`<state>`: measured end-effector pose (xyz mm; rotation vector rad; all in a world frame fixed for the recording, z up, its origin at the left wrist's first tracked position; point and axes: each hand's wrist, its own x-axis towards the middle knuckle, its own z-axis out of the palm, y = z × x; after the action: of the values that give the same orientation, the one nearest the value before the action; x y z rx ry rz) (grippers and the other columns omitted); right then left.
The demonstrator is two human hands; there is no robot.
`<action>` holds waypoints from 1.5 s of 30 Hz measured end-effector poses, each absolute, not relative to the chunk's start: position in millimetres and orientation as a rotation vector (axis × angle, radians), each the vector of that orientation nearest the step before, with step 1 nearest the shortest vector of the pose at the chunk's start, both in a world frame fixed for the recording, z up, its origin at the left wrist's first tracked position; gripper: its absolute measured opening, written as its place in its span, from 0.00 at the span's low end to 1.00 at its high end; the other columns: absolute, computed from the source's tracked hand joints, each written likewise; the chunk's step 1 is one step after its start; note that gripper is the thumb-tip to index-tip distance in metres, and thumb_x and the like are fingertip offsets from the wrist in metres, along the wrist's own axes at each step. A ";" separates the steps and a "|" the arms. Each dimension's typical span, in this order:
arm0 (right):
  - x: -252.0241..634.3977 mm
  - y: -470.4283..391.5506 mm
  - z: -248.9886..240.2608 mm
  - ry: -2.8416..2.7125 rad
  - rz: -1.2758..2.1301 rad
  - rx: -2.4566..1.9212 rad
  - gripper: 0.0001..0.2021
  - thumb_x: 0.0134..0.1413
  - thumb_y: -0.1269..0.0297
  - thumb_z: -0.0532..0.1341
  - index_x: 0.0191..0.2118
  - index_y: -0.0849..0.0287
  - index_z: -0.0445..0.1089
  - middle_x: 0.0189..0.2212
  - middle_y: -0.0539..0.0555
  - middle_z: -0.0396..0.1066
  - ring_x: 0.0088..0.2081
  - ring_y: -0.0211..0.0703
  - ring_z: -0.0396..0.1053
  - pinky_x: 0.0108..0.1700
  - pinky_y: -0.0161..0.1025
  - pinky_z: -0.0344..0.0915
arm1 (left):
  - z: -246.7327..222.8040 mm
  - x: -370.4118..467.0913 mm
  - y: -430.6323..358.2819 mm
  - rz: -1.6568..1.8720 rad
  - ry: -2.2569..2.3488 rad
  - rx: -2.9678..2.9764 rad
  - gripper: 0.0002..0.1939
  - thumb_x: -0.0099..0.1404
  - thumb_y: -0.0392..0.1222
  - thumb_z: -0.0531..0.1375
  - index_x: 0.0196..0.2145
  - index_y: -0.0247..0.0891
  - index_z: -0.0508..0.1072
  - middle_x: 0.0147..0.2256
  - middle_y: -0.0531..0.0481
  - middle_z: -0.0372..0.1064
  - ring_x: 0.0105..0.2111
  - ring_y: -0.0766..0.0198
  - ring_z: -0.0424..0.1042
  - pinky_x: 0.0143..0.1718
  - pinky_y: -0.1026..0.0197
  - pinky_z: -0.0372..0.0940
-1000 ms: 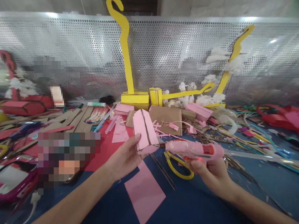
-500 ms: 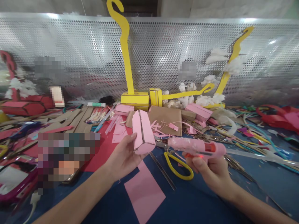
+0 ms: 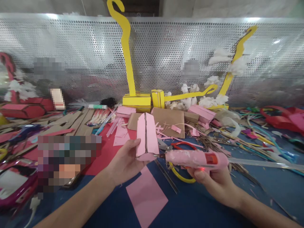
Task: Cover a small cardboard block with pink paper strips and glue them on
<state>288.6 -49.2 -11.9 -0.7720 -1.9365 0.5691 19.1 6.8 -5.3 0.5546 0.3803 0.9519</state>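
A small pink paper-covered box (image 3: 147, 136) with dark seams along its edges is held up in my left hand (image 3: 125, 160), thumb on its left side. In my right hand (image 3: 213, 182) is a pink hot glue gun (image 3: 187, 158) with a lit red light and a long clear glue stick (image 3: 258, 163) out of its back. The gun's nozzle meets or nearly touches the lower right corner of the box. Below lies a pink paper sheet (image 3: 148, 198). Scissors with a yellow handle (image 3: 182, 177) and a red one are partly hidden behind the gun.
Yellow hook-shaped cardboard pieces (image 3: 127, 57) stand before a perforated metal panel (image 3: 161, 57). A brown cardboard piece (image 3: 169, 118), pink scraps and cotton tufts lie at the back. Metal tweezers (image 3: 166, 175) rest on the blue table, red paper (image 3: 104, 155) to the left.
The glue gun has come down and slightly left, its nozzle now at the box's lower corner. My left hand has turned the box more upright, a little lower and to the right.
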 end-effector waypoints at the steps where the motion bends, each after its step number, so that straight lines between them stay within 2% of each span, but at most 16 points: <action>1: 288.5 -49.5 -11.4 -1.943 0.579 -0.767 0.07 0.67 0.62 0.59 0.35 0.53 0.70 0.23 0.48 0.68 0.22 0.37 0.63 0.23 0.30 0.63 | -5.8 19.1 6.7 0.943 0.390 0.559 0.20 0.60 0.41 0.69 0.48 0.29 0.78 0.46 0.39 0.80 0.40 0.57 0.79 0.41 0.59 0.73; 8: 289.6 -49.2 -11.9 -1.954 0.622 -0.795 0.08 0.67 0.62 0.59 0.34 0.53 0.69 0.22 0.48 0.67 0.21 0.38 0.62 0.22 0.31 0.63 | -6.4 19.3 6.0 0.926 0.418 0.556 0.20 0.57 0.40 0.70 0.47 0.31 0.79 0.48 0.39 0.80 0.44 0.55 0.79 0.47 0.58 0.73; 13: 291.2 -46.0 -16.0 -1.871 0.533 -0.840 0.09 0.66 0.60 0.60 0.33 0.54 0.71 0.21 0.49 0.67 0.21 0.38 0.64 0.23 0.32 0.66 | -2.2 20.5 3.1 0.921 0.408 0.563 0.17 0.57 0.39 0.70 0.44 0.31 0.80 0.45 0.39 0.81 0.41 0.56 0.80 0.44 0.60 0.73; 19: 288.6 -46.8 -14.4 -1.842 0.464 -0.843 0.11 0.66 0.59 0.60 0.33 0.55 0.74 0.20 0.49 0.68 0.19 0.38 0.65 0.22 0.32 0.68 | -5.8 22.0 5.9 0.956 0.438 0.589 0.18 0.59 0.39 0.69 0.46 0.30 0.79 0.45 0.38 0.80 0.40 0.57 0.79 0.42 0.61 0.73; 22: 283.7 -46.3 -9.3 -1.760 0.405 -0.886 0.10 0.64 0.61 0.62 0.31 0.55 0.75 0.19 0.48 0.69 0.19 0.37 0.66 0.21 0.31 0.67 | -7.4 24.4 5.9 0.985 0.541 0.620 0.17 0.59 0.39 0.70 0.45 0.28 0.79 0.43 0.37 0.80 0.41 0.56 0.79 0.46 0.59 0.73; 26: 276.2 -44.3 -3.8 -1.628 0.343 -1.026 0.04 0.59 0.64 0.66 0.36 0.55 0.79 0.23 0.50 0.77 0.21 0.40 0.72 0.22 0.32 0.71 | -6.0 31.3 -0.1 0.988 0.654 0.661 0.19 0.60 0.40 0.71 0.47 0.27 0.78 0.44 0.35 0.80 0.43 0.54 0.79 0.48 0.55 0.73; 30: 271.1 -44.2 -9.5 -1.555 0.398 -1.172 0.07 0.54 0.60 0.69 0.36 0.57 0.80 0.19 0.49 0.74 0.19 0.41 0.70 0.19 0.34 0.70 | -5.1 43.1 -8.4 0.963 0.657 0.649 0.19 0.62 0.39 0.70 0.49 0.26 0.77 0.45 0.34 0.80 0.45 0.52 0.79 0.52 0.53 0.72; 34: 264.2 -47.0 -14.2 -1.508 0.487 -1.174 0.07 0.52 0.60 0.70 0.31 0.58 0.78 0.21 0.51 0.75 0.21 0.42 0.71 0.21 0.35 0.71 | -6.2 53.6 -14.2 0.972 0.649 0.616 0.16 0.60 0.39 0.72 0.44 0.28 0.79 0.41 0.37 0.81 0.41 0.55 0.80 0.50 0.55 0.73; 38: 258.3 -48.9 -9.4 -1.507 0.492 -1.108 0.06 0.51 0.64 0.70 0.36 0.57 0.80 0.18 0.47 0.71 0.18 0.36 0.66 0.18 0.31 0.66 | -6.9 57.0 -17.3 0.980 0.680 0.604 0.13 0.60 0.40 0.72 0.39 0.29 0.80 0.36 0.40 0.81 0.40 0.55 0.80 0.51 0.54 0.73; 41: 258.0 -48.5 -6.5 -1.535 0.475 -1.077 0.08 0.52 0.65 0.69 0.39 0.57 0.79 0.20 0.47 0.72 0.18 0.35 0.65 0.19 0.31 0.65 | -6.9 57.8 -18.6 0.979 0.692 0.600 0.11 0.62 0.39 0.70 0.40 0.29 0.80 0.36 0.40 0.81 0.40 0.56 0.80 0.51 0.54 0.73; 45: 261.3 -47.1 -8.0 -1.610 0.365 -1.107 0.07 0.52 0.65 0.69 0.38 0.57 0.76 0.26 0.50 0.75 0.24 0.40 0.70 0.22 0.33 0.67 | -7.4 60.0 -20.2 0.980 0.674 0.585 0.09 0.65 0.36 0.68 0.42 0.31 0.79 0.39 0.41 0.81 0.40 0.57 0.80 0.50 0.57 0.74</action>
<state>261.3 -47.1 -8.0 -1.1071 -1.6099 0.3652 60.0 -20.2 -7.4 0.5845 0.6737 0.9799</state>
